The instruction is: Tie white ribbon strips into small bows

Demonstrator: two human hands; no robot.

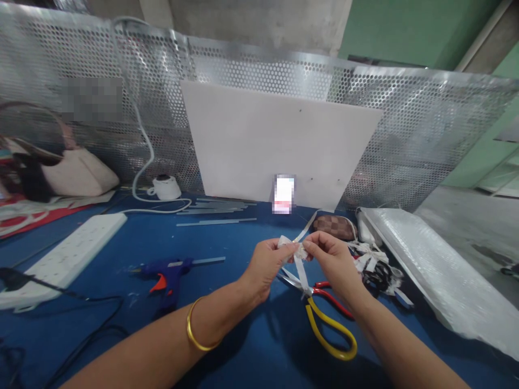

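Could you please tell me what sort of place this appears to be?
Probably a craft workbench: a glue gun, scissors and a power strip lie on the blue table, fenced by perforated metal panels.

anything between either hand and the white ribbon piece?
Nothing visible. Left hand and right hand both pinch the white ribbon bow directly, above the yellow-handled scissors on the blue table.

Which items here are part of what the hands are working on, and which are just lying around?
In use: white ribbon bow, pinched by left hand and right hand.

Lying about: yellow-handled scissors, blue glue gun, power strip, checkered pouch, handbag.
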